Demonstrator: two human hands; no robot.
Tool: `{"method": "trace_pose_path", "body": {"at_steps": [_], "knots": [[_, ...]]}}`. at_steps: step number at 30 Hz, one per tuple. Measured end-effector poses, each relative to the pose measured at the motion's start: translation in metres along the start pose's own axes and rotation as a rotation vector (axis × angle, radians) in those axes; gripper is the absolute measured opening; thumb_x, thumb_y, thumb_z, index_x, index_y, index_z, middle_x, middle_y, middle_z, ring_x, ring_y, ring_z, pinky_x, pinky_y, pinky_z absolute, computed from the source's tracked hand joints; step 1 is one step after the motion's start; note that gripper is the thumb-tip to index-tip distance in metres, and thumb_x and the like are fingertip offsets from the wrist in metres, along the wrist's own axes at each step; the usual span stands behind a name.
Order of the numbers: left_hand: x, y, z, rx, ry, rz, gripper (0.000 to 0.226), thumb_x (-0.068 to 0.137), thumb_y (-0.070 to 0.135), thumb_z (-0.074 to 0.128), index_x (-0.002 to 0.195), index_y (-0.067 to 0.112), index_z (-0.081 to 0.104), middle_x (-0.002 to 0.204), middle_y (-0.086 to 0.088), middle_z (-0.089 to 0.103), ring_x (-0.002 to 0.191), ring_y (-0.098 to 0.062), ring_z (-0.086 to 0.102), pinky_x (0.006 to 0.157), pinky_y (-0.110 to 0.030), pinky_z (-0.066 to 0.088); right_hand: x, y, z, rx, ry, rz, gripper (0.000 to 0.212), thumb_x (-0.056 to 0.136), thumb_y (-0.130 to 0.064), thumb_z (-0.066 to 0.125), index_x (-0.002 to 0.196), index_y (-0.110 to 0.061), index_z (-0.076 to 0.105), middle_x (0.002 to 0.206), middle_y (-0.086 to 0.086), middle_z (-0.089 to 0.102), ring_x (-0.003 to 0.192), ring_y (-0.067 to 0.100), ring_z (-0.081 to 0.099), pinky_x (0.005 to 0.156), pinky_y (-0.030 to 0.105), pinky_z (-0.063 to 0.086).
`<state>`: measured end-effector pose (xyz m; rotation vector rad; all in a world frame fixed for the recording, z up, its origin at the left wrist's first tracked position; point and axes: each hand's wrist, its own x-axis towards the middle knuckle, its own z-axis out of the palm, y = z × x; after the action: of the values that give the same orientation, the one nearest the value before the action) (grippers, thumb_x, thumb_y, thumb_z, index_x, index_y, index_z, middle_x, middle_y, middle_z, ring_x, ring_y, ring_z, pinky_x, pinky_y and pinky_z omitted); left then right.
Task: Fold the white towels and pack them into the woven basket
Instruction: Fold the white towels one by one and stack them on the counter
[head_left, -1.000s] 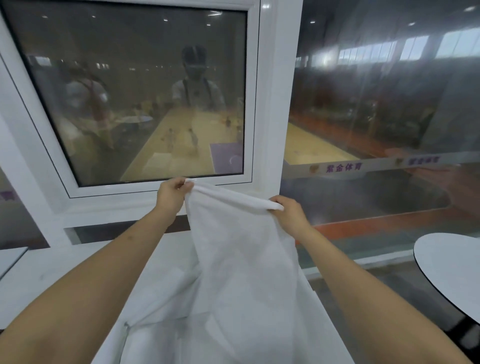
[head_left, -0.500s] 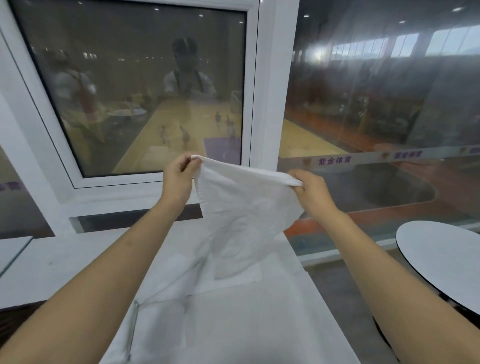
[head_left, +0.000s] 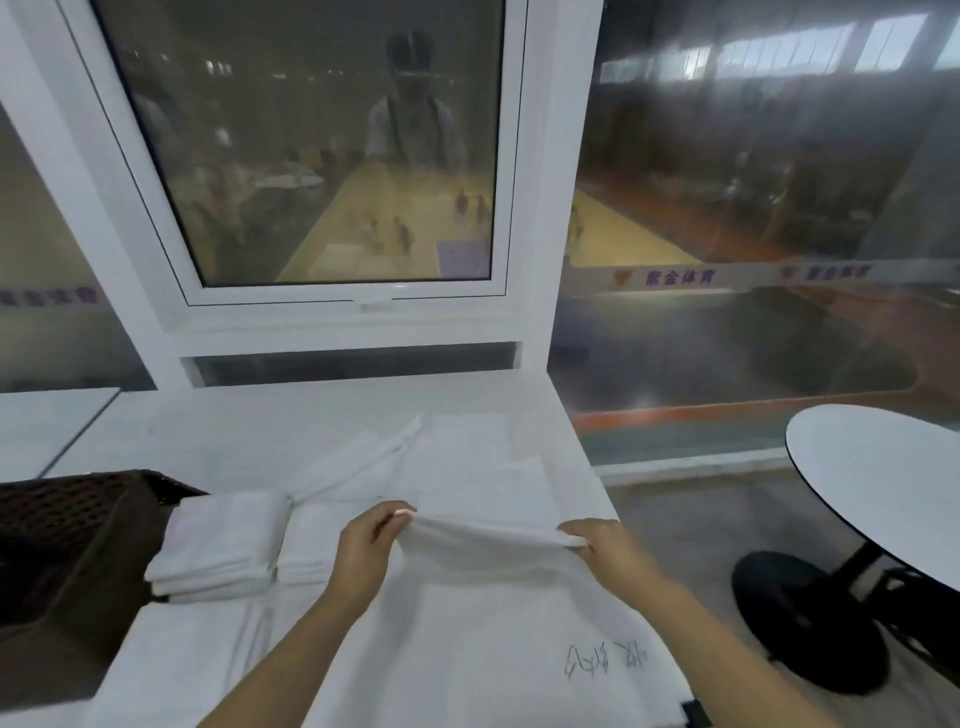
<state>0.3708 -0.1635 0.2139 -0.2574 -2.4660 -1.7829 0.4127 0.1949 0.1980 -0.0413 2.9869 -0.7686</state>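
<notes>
Dim, soft, wide-angle edge warping

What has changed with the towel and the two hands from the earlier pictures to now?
Both hands, left hand and right hand, brought the towel down from in front of the window to the table, where it now lies. Each hand pinches a top corner as before, and the hands are about as far apart.

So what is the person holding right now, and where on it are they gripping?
A white towel. The left hand and right hand each pinch one end of its raised top edge, stretched between them just above the table.
</notes>
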Motion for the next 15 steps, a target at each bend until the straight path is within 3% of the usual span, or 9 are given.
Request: {"method": "trace_pose_path", "body": {"at_steps": [4,8,11,15], "knots": [[-0.054,-0.008,0.017,0.011,-0.005,-0.097,0.019,0.1,0.013,0.061,0.09,0.021,0.075,0.096,0.006,0.075,0.092,-0.008,0.067,0.079,-0.015,0.047,-0.036,0.028,0.01,0.051,-0.091,0.012,0.015,0.1,-0.037,0.06,0.108,-0.042,0.071,0.108,-0.014,0.075,0.1,0.013,0.068,0.089,0.039,0.056],[-0.098,-0.013,0.033,0.041,0.024,-0.165,0.02,0.1,0.013,0.062,0.089,0.023,0.075,0.091,0.008,0.075,0.089,-0.008,0.066,0.077,-0.017,0.047,-0.064,0.059,0.015,0.083,-0.157,0.022,0.018,0.096,-0.046,0.06,0.091,-0.062,0.067,0.1,-0.031,0.071,0.095,0.0,0.066,0.086,0.034,0.056],[-0.12,-0.019,0.042,0.058,0.021,-0.195,0.021,0.1,0.015,0.062,0.088,0.025,0.075,0.088,0.008,0.074,0.086,-0.012,0.066,0.078,-0.029,0.05,-0.079,0.072,0.014,0.095,-0.157,0.071,0.021,0.094,-0.043,0.064,0.078,-0.056,0.065,0.088,-0.024,0.071,0.083,0.004,0.066,0.081,0.037,0.057],[-0.134,-0.023,0.049,0.014,0.072,-0.251,0.022,0.099,0.014,0.063,0.085,0.028,0.074,0.085,0.001,0.072,0.084,-0.018,0.065,0.078,-0.04,0.057,-0.09,0.09,0.015,0.169,-0.135,0.105,0.008,0.091,-0.04,0.064,0.087,-0.047,0.068,0.084,-0.016,0.072,0.075,0.01,0.068,0.074,0.039,0.058]]}}
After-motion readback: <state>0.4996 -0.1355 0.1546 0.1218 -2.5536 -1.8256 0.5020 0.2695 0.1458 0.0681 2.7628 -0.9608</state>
